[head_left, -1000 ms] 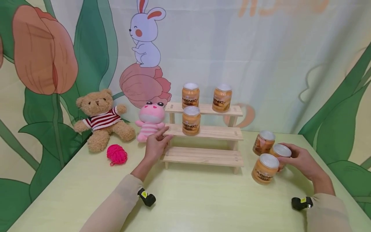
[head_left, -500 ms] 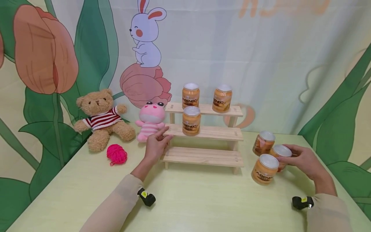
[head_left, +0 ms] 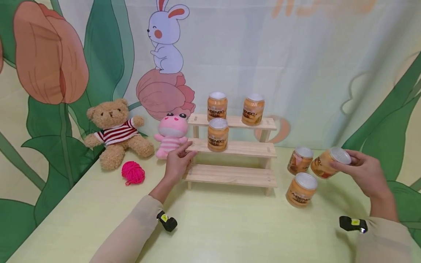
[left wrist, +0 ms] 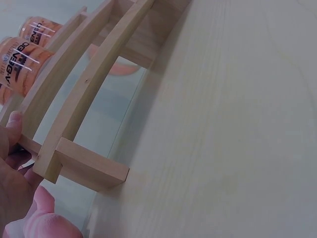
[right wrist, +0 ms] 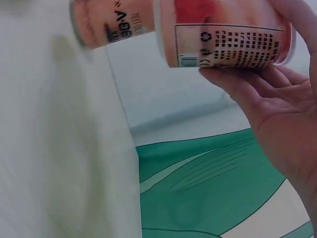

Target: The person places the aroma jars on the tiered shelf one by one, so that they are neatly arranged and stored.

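Observation:
My right hand grips an orange can with a clear-looking lid, thumb on the near side. The can is tilted and raised off the table; its printed back label shows in the right wrist view. Two similar cans stand close by on the table: one behind, one in front. My left hand holds the left end of a three-tier wooden shelf at its middle board. Two cans stand on the top board, left and right; another can is on the middle board.
Left of the shelf sit a pink plush toy and a teddy bear in a striped shirt. A ball of pink yarn lies before them. A printed curtain hangs behind the pale table.
My right hand has lifted its can off the table and moved it slightly right and up, tilting it. The left hand stays at the shelf.

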Motion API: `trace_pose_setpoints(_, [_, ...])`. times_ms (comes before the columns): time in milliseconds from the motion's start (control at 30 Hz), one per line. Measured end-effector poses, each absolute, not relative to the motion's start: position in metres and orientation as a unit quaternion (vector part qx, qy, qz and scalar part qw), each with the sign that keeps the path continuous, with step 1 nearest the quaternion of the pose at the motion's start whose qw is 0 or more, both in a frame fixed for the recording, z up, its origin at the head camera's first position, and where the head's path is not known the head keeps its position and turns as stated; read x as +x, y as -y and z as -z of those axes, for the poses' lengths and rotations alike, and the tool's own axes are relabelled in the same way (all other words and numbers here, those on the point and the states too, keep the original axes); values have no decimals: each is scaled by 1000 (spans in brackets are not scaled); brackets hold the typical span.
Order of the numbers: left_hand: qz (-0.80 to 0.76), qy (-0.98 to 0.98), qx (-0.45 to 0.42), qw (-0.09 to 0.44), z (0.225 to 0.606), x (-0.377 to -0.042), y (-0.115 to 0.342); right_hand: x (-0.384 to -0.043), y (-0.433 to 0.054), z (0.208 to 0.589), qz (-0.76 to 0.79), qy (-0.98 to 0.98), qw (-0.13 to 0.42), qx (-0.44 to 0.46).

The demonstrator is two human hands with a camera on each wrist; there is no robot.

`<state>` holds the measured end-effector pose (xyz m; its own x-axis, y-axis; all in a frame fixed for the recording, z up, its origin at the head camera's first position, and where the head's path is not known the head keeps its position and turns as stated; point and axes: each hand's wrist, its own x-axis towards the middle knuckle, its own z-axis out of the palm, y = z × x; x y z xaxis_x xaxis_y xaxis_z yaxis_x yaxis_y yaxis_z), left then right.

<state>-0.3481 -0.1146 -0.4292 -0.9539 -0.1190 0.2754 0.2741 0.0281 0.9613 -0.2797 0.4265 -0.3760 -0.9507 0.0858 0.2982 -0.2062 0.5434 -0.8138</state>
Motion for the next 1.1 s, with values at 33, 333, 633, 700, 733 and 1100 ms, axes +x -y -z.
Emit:
trace_pose_setpoints(33, [696, 702, -56, 140, 429, -349, 115, -279, -426, 375, -490, 856, 160, 38])
trace_pose_setpoints(333, [692, 705, -55, 142, 427, -350, 114, -278, -410, 362, -715, 674, 149, 109])
trace_pose_setpoints(633, [694, 705, -45, 139, 427, -348, 113, -280, -361, 344, -663, 721, 122, 161])
trace_pose_setpoints(700, [695, 704, -46, 141, 428, -348, 113, -281, -346, 341, -607, 767, 128, 163])
trace_pose_setpoints(733, [696, 702, -47, 142, 428, -348, 113, -281, -337, 340, -584, 785, 128, 165])
trace_pose_setpoints(1100, [686, 709, -56, 155, 430, -350, 114, -284, -250, 336, -558, 817, 48, 139])
